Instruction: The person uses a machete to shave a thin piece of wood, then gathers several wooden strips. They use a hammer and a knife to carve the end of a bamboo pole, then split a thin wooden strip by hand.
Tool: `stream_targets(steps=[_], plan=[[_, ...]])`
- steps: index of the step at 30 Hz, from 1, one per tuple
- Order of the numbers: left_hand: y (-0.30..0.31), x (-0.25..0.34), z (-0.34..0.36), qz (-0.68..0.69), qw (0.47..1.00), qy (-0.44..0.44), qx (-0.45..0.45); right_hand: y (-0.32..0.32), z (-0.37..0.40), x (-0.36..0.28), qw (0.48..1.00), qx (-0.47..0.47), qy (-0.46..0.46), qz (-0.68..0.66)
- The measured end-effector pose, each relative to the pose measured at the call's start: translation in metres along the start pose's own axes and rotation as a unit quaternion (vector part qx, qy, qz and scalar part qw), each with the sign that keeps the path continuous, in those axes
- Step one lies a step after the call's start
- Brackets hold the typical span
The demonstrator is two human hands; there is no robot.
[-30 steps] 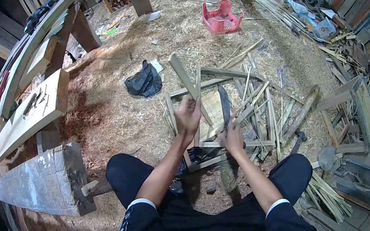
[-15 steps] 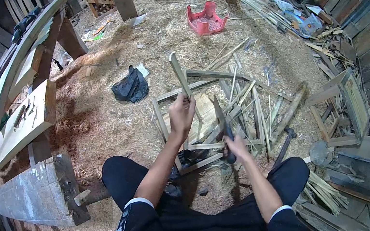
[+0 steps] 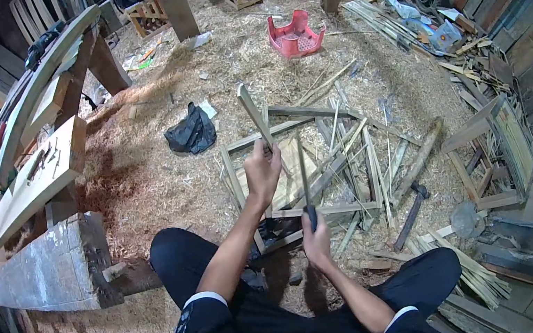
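My left hand (image 3: 262, 175) is closed around the lower part of a wooden strip (image 3: 251, 111), which stands up and leans slightly left. In my right hand (image 3: 316, 237) is the dark handle of a long-bladed knife (image 3: 302, 164), its blade pointing up and away from me, a little right of the strip. Beneath both hands lies a wooden frame (image 3: 234, 179) on the shavings, with a pale board (image 3: 281, 192) inside it. Thin wood sticks (image 3: 344, 126) are heaped over the frame's right side.
A dark-headed tool with a long handle (image 3: 410, 218) lies by my right knee, near a round pole (image 3: 420, 160). Farther off are a black plastic bag (image 3: 190, 131) and a red plastic stool (image 3: 296, 34). A thick timber beam (image 3: 51, 269) stands at left.
The knife has swung from tilted, right of the strip, to nearly upright and closer to it. My right hand has moved left and toward me. The left hand still holds the strip.
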State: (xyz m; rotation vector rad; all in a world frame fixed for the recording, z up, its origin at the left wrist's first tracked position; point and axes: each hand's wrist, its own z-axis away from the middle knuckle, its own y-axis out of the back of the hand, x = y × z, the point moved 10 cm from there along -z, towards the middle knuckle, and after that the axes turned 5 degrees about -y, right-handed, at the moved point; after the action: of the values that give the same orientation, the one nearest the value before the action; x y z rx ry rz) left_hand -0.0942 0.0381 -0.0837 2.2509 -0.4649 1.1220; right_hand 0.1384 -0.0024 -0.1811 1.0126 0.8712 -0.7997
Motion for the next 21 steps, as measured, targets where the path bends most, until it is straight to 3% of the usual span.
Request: stream_targets(steps=[1, 4, 5, 6, 8, 10, 11, 12, 14, 16, 18, 20, 21], plan=[[0.002, 0.001, 0.002, -0.037, 0.999, -0.016, 0.002, 0.012, 0.004, -0.025, 0.996, 0.039, 0.07, -0.041], [0.0, -0.002, 0.002, -0.05, 0.999, -0.003, -0.005, 0.003, 0.017, 0.003, 0.993, 0.057, 0.088, -0.062], [0.001, 0.001, 0.001, -0.034, 0.999, -0.007, 0.01, -0.005, 0.021, 0.004, 0.991, 0.056, 0.116, 0.018], [0.0, 0.001, 0.001, -0.031, 0.999, -0.008, 0.007, -0.027, 0.011, 0.037, 0.997, -0.062, 0.005, 0.043], [-0.002, -0.006, 0.001, -0.03, 0.999, 0.026, -0.004, -0.024, 0.003, 0.049, 0.996, -0.045, -0.009, 0.077], [0.0, -0.002, 0.001, -0.052, 0.998, -0.026, 0.021, -0.005, 0.005, 0.002, 0.993, 0.081, 0.084, 0.0], [-0.001, -0.004, 0.003, -0.041, 0.999, -0.023, 0.022, -0.002, 0.005, -0.01, 0.997, 0.048, 0.041, -0.04], [-0.002, -0.006, 0.004, -0.041, 0.999, -0.02, 0.019, 0.003, 0.01, -0.026, 0.992, 0.056, 0.072, -0.088], [0.001, -0.011, 0.004, -0.015, 1.0, -0.003, 0.019, 0.005, 0.028, -0.026, 0.987, 0.079, 0.133, -0.036], [0.005, 0.002, -0.005, -0.018, 0.999, -0.024, 0.031, -0.038, 0.008, 0.059, 0.992, -0.064, -0.021, 0.102], [-0.001, -0.011, 0.001, -0.058, 0.996, 0.064, -0.029, -0.035, 0.002, 0.052, 0.998, -0.043, 0.016, 0.052], [0.0, 0.006, 0.005, -0.078, 0.996, -0.032, -0.013, -0.028, -0.01, 0.049, 0.999, -0.026, -0.023, -0.035], [-0.001, -0.003, 0.01, -0.067, 0.998, -0.01, -0.008, -0.021, -0.002, 0.019, 0.993, -0.044, -0.086, -0.064]])
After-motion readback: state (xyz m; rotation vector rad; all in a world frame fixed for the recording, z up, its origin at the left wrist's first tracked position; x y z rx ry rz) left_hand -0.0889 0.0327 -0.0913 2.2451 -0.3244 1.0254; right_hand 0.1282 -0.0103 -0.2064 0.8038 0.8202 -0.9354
